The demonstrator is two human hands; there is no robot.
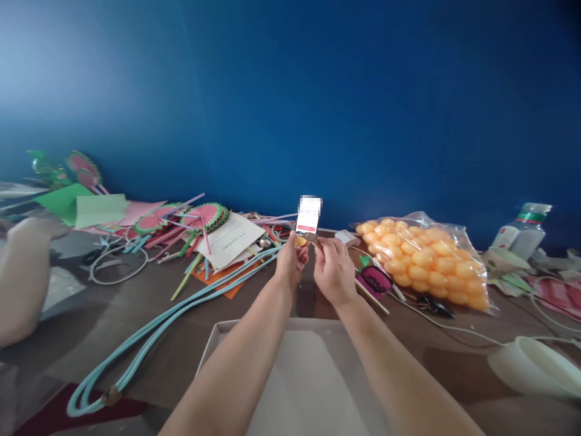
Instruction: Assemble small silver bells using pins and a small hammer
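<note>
My left hand [289, 261] and my right hand [334, 269] are raised close together in the middle of the view, fingers curled in a pinch. Between the fingertips is a small item with a yellow-gold part [301, 240] on the left-hand side; its kind is too small to tell. What my right fingers grip is mostly hidden behind them. Just beyond stands a phone [307, 221] with a lit white screen and a red bar. Below my forearms lies a shallow light-grey tray [297, 375].
Left lie pale-blue tubes [170, 320], watermelon-patterned paper fans [206, 218], white papers [233, 239] and several coloured strips. To the right are a clear bag of orange balls [422, 260], a bottle [521, 233] and a white bowl [535, 366]. Another person's arm [22, 281] reaches in at the left.
</note>
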